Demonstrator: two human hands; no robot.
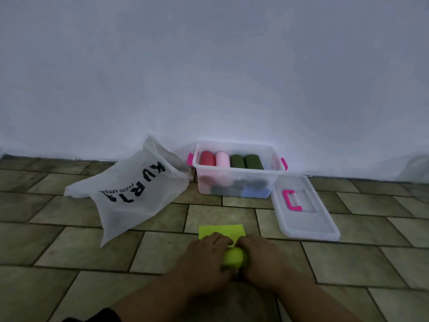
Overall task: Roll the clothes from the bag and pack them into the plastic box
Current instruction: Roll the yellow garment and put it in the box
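Observation:
A yellow-green garment (221, 231) lies on the tiled floor in front of me, its near part wound into a tight roll. My left hand (206, 259) and my right hand (262, 257) sit side by side on that roll with fingers curled over it. A flat strip of the cloth still shows beyond my fingers. The clear plastic box (236, 182) with pink latches stands against the wall, holding several rolled clothes in red, pink, dark green, grey and blue. The white bag (137, 194) with black lettering lies slumped to the box's left.
The box's clear lid (304, 219) with a pink handle lies flat on the floor to the right of the box. A white wall (209, 77) rises right behind box and bag. Tiled floor (58, 240) stretches to the left and right of my hands.

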